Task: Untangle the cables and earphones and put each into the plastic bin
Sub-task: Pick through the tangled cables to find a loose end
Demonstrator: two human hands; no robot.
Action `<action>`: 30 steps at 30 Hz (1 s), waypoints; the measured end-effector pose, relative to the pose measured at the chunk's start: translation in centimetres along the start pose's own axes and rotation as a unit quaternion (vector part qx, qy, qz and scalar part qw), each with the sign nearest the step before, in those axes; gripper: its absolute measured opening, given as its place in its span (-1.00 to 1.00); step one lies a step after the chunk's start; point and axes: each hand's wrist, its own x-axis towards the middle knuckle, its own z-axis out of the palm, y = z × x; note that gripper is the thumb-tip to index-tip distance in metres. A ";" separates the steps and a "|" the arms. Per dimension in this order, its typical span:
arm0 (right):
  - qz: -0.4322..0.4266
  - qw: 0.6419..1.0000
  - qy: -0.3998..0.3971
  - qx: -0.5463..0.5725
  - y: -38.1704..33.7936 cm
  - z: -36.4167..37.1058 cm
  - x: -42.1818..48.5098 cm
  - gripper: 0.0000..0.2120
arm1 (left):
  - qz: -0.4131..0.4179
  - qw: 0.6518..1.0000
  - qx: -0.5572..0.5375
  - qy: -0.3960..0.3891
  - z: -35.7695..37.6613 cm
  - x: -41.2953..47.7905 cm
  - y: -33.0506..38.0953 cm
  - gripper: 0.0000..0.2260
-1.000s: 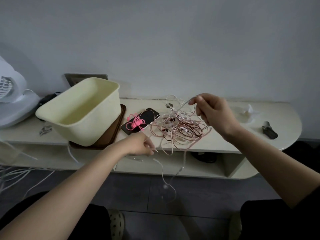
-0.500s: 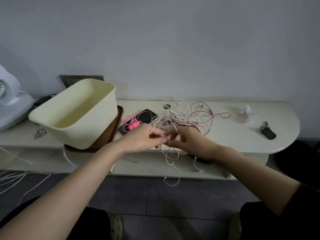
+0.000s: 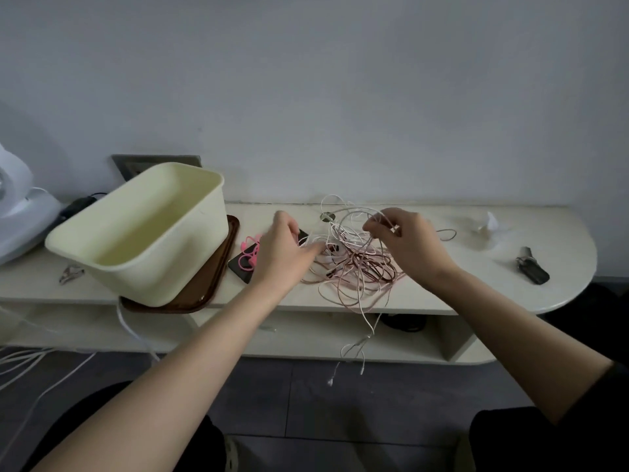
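Observation:
A tangle of pink, white and dark red cables and earphones lies on the cream shelf top, with white earphone ends hanging over the front edge. My right hand pinches white strands lifted from the top of the tangle. At the pile's left side, my left hand reaches in with its fingers among white wires; its grip is hidden. The pale yellow plastic bin stands tilted on a brown tray to the left, with nothing visible inside.
Pink earphones lie on a black phone between bin and tangle. A black key fob and crumpled clear plastic sit at the right. A white fan and a metal clip are at the left.
Both hands have moved up from the shelf's front edge onto the tangle and apart. The right hand now lifts white strands; the loop at the right has dropped.

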 end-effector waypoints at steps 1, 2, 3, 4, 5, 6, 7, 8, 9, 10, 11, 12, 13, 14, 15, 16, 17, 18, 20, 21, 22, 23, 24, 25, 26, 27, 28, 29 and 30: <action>0.005 1.000 -0.001 0.001 0.1 0.0 0.1 -0.89 | 0.015 1.000 -0.007 -0.009 0.6 -0.1 0.2 -0.70; 0.011 1.000 -0.004 0.002 0.4 -0.1 0.2 -0.89 | 0.022 0.999 -0.025 -0.023 1.3 0.0 0.3 -0.66; 0.017 1.000 -0.009 0.004 0.5 0.0 0.3 -0.89 | 0.017 0.997 -0.057 -0.044 1.8 0.0 0.4 -0.65; 0.026 1.000 -0.014 0.008 0.6 -0.1 0.3 -0.89 | 0.006 0.993 -0.094 -0.076 2.4 0.1 0.5 -0.68; 0.035 0.999 -0.018 0.015 0.7 -0.1 0.4 -0.89 | -0.003 0.987 -0.122 -0.108 3.1 0.2 0.5 -0.75; 0.042 0.999 -0.020 0.024 0.8 -0.1 0.5 -0.89 | 0.000 0.984 -0.120 -0.133 3.7 0.3 0.5 -0.84; 0.048 0.998 -0.021 0.030 0.9 -0.2 0.5 -0.88 | 0.011 0.983 -0.104 -0.150 4.2 0.5 0.4 -0.94; 0.052 0.998 -0.023 0.033 1.0 -0.3 0.6 -0.88 | 0.023 0.981 -0.089 -0.169 4.6 0.6 0.4 -0.93; 0.054 0.998 -0.025 0.035 1.0 -0.4 0.8 -0.88 | 0.030 0.978 -0.086 -0.188 5.0 0.7 0.4 -0.86; 0.058 0.997 -0.028 0.040 1.1 -0.5 0.8 -0.88 | 0.033 0.974 -0.087 -0.207 5.3 0.8 0.4 -0.81; 0.062 0.996 -0.030 0.048 1.1 -0.7 1.0 -0.89 | 0.038 0.970 -0.087 -0.222 5.6 1.0 0.3 -0.77; 0.066 0.996 -0.031 0.056 1.2 -0.7 1.0 -0.89 | 0.043 0.968 -0.081 -0.232 5.7 1.1 0.4 -0.76; 0.070 0.995 -0.032 0.062 1.3 -0.7 1.2 -0.89 | 0.048 0.967 -0.082 -0.235 5.9 1.2 0.5 -0.79; 0.076 0.994 -0.033 0.068 1.5 -0.7 1.2 -0.89 | 0.046 0.967 -0.089 -0.233 6.1 1.4 0.5 -0.84; 0.084 0.993 -0.032 0.077 1.7 -0.6 1.3 -0.88 | 0.043 0.967 -0.099 -0.231 6.4 1.5 0.4 -0.88; 0.090 0.992 -0.031 0.084 2.0 -0.6 1.3 -0.88 | 0.037 0.968 -0.099 -0.227 6.6 1.7 0.4 -0.90; 0.095 0.991 -0.032 0.088 2.2 -0.6 1.4 -0.88 | 0.029 0.969 -0.100 -0.224 6.8 1.8 0.3 -0.91; 0.098 0.990 -0.035 0.090 2.3 -0.6 1.5 -0.88 | 0.017 0.969 -0.101 -0.226 6.8 1.8 0.3 -0.92; 0.104 0.989 -0.033 0.099 2.6 -0.7 1.6 -0.88 | 0.008 0.967 -0.102 -0.234 6.8 1.9 0.3 -0.95; 0.106 0.988 -0.027 0.107 2.7 -0.7 1.6 -0.88 | 0.012 0.968 -0.091 -0.232 6.8 2.1 0.3 -0.99; 0.106 0.987 -0.019 0.116 2.6 -0.8 1.7 -0.88 | 0.020 0.970 -0.076 -0.229 6.7 2.2 0.2 -0.96; 0.105 0.986 -0.007 0.127 2.5 -0.8 1.7 -0.88 | 0.028 0.971 -0.061 -0.229 6.7 2.2 0.1 -0.91; 0.102 0.985 0.006 0.139 2.4 -0.9 1.7 -0.89 | 0.035 0.971 -0.053 -0.231 6.6 2.3 0.1 -0.87; 0.099 0.984 0.018 0.149 2.2 -0.9 1.8 -0.89 | 0.036 0.970 -0.046 -0.236 6.6 2.3 0.1 -0.84; 0.096 0.983 0.027 0.154 2.1 -0.9 1.8 -0.88 | 0.031 0.969 -0.045 -0.242 6.5 2.4 0.0 -0.82; 0.094 0.983 0.034 0.157 2.0 -0.8 1.8 -0.88 | 0.019 0.966 -0.047 -0.252 6.5 2.4 -0.1 -0.80; 0.095 0.982 0.040 0.159 2.0 -0.8 1.8 -0.87 | 0.005 0.961 -0.055 -0.270 6.3 2.4 -0.1 -0.75; 0.099 0.981 0.046 0.161 2.1 -0.7 1.8 -0.86 | -0.016 0.953 -0.072 -0.294 6.1 2.4 0.0 -0.69; 0.105 0.980 0.051 0.163 2.2 -0.7 1.8 -0.86 | -0.047 0.943 -0.099 -0.315 6.1 2.4 0.0 -0.64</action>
